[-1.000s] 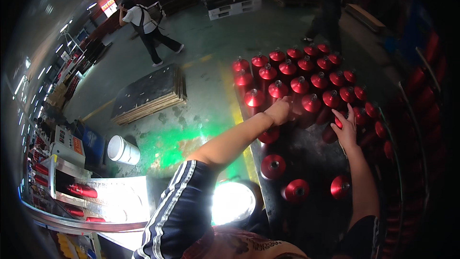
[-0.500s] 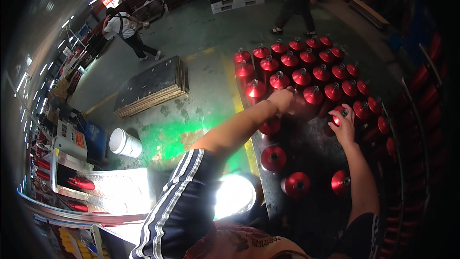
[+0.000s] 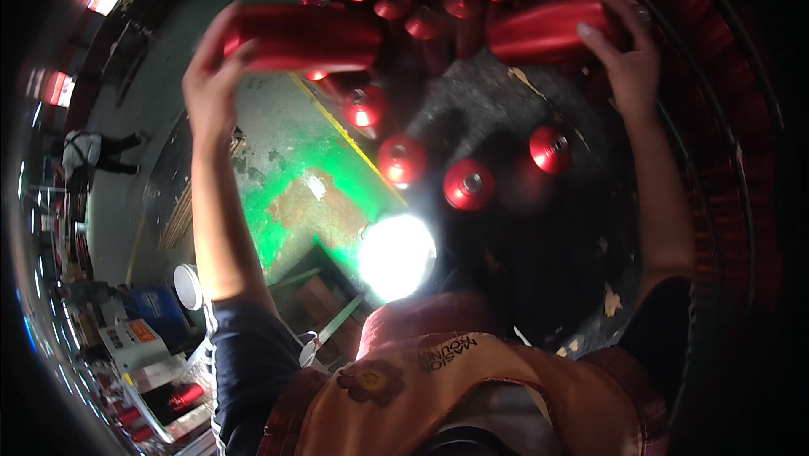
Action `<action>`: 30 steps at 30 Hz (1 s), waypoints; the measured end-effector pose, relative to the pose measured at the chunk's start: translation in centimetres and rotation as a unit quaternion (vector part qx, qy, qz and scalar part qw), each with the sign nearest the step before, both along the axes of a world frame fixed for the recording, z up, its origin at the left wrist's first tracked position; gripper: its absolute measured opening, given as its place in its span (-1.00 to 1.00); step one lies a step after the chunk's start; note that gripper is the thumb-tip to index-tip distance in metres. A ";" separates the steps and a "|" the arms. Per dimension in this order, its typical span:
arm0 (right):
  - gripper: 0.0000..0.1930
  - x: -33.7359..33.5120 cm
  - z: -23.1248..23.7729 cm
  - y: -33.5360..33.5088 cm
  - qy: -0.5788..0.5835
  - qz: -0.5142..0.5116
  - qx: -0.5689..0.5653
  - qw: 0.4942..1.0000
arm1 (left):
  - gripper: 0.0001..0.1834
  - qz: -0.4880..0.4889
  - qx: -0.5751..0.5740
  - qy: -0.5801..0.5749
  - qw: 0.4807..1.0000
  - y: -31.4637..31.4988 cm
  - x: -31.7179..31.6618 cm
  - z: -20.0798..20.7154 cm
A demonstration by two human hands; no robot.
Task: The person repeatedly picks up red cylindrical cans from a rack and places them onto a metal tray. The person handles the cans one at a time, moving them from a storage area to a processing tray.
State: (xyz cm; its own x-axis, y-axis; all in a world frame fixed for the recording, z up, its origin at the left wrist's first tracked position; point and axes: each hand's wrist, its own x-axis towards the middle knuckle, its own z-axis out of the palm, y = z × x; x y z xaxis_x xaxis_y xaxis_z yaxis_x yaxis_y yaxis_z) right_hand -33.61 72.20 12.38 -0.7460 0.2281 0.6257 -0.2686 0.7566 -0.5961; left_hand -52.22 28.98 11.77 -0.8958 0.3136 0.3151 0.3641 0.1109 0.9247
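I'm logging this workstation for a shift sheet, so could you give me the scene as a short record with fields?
Left hand: grips a red bottle, held on its side
Right hand: grips a second red bottle, also sideways
Far group: red bottles standing close together
Nearer bottles: four standing red bottles, spaced apart
Surface: dark, worn top under the nearer bottles
Floor: yellow line, green patch
Glare: bright white round area near the body
Background: another person at far left
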 end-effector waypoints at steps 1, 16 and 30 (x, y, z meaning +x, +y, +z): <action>-0.54 1.5 1.0 -1.2 -0.006 0.024 -0.138 0.990 | -0.42 -0.001 0.112 -0.061 0.992 -2.1 1.6 -0.5; -0.66 15.7 -20.6 -37.7 -0.194 0.225 -0.902 0.314 | -0.43 0.039 0.439 -0.673 0.594 -21.7 32.0 -24.7; -0.41 15.0 -23.9 -43.7 -0.352 0.168 -0.895 0.214 | -0.41 0.017 0.412 -0.708 0.573 -21.9 33.9 -27.1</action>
